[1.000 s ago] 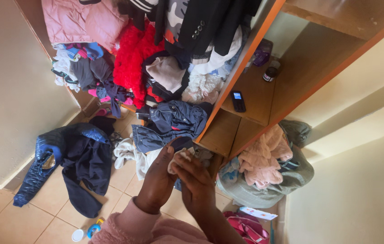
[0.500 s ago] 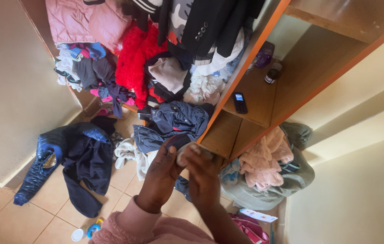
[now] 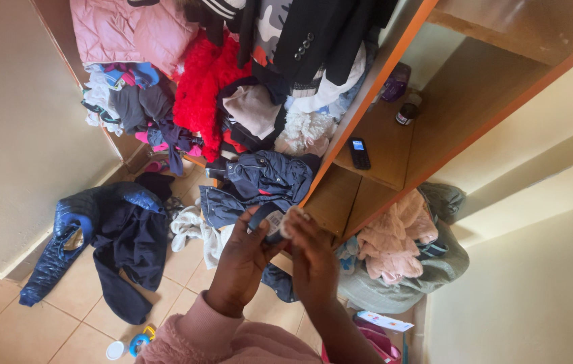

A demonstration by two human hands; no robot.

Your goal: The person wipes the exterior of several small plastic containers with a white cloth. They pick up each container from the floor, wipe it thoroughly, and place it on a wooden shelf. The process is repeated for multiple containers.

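From my remote seat I see two bare hands, the left hand (image 3: 243, 259) and the right hand (image 3: 313, 259), with no rings, gloves or watch showing on either. Below the left hand's wrist runs a fluffy pink sleeve (image 3: 195, 334) with a soft, fleecy pile (it bunches into thick folds at the cuff). The same pink fleece spreads across the bottom edge beneath both hands. The right forearm (image 3: 344, 334), below the right hand, is uncovered as far as I can see.
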